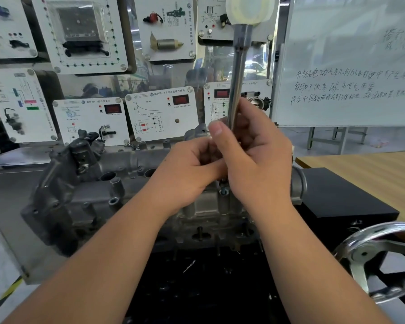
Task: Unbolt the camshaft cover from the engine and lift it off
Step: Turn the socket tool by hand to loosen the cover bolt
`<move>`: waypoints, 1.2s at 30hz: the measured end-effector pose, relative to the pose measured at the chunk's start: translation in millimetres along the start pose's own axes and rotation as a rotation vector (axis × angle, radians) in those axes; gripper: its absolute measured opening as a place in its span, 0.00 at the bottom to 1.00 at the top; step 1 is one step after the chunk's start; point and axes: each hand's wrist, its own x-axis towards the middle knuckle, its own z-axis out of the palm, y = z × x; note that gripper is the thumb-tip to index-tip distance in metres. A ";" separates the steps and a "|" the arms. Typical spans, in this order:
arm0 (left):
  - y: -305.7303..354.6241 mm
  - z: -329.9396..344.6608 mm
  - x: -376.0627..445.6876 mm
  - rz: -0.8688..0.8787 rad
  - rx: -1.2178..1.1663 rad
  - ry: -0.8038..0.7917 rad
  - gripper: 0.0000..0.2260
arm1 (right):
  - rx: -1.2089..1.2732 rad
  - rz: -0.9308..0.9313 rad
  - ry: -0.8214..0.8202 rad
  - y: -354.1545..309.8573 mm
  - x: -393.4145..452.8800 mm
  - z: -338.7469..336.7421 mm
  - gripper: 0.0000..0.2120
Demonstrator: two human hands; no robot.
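Here both hands meet over the middle of the camshaft cover [117, 183], the grey cast-metal piece that lies across the top of the engine [197, 220], running from its left end to its right end. The right hand [255, 157] has its fingers [248, 108] curled round the steel shaft of a long driver [237, 73], which stands nearly upright with its pale, translucent handle at the top edge of the view. The left hand [187, 169] is tucked against the right one, its fingers bent inward at the lower part of the shaft; what exactly they pinch is hidden. Just below the hands a bolt [223, 191] sits in a boss on the cover's near edge. A chrome handwheel [381, 258] shows at the lower right, beside a black box [337, 197] resting on a wooden desk [372, 169]. Behind the engine stand white sensor display boards [161, 113], with a whiteboard [351, 66] of handwriting to the right.
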 end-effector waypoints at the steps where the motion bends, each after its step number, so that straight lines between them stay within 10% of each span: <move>1: -0.5 1.2 0.4 0.008 0.030 0.011 0.06 | 0.001 0.008 0.017 -0.1 0.1 -0.2 0.11; 36: -0.1 -0.8 -2.0 0.010 -0.162 -0.108 0.09 | -0.055 -0.015 -0.102 -0.6 1.6 -5.7 0.14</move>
